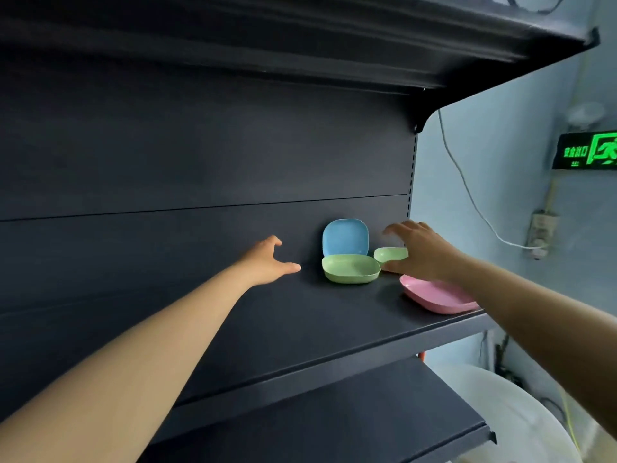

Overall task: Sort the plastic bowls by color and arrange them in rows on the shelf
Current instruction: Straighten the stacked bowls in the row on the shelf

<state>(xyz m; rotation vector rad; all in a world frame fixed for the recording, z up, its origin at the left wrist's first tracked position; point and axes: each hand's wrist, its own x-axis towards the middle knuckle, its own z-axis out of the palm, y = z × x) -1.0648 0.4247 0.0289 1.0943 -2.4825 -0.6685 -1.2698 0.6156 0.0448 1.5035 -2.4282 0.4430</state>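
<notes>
Both hands up at the dark shelf (300,329)! Left hand (267,262) spread wide, grip empty. At its three o'clock: green bowl (350,269), blue bowl (345,237) propped behind, second green bowl (390,253), pink bowl (434,295). Right hand (420,252) hovers spread, grip wide.

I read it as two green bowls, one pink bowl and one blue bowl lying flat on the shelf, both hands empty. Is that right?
Not quite: the blue bowl is not lying flat; it stands on edge against the shelf's back panel, as the head view shows. The two green bowls and the pink bowl do rest on the shelf, and both hands are empty.
</notes>
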